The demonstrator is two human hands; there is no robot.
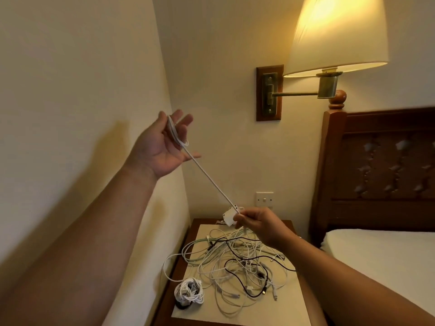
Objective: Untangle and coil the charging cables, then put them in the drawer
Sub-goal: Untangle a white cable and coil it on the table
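**Operator:** What am I holding?

**Observer:** You hold one white cable (211, 182), thin and round, pulled into a straight line between your two hands. Your left hand (162, 149) is raised on the left, palm towards you and fingers spread wide, with a few loops of that cable wound round them. Your right hand (259, 223) is lower and to the right, and its fingertips pinch the cable right beside a small white plug block (228, 217) at its end.

**Operator:** And where is the rest?

**Observer:** Below your right hand, on the pale mat (289, 302) that covers the nightstand (169, 309). There you have one loose heap of cables (235, 260), tangled over each other.

**Operator:** How many are in it?

**Observer:** You cannot count the white ones, because they cross too often. One black cable (237, 282) snakes through the middle, and at least one pale green cable (195, 243) curves along the far left side. One loop hangs over the left edge of the nightstand.

**Operator:** Is anything coiled?

**Observer:** One coiled bundle (189, 291), white, lies at the near left corner of the mat, just beside the heap.
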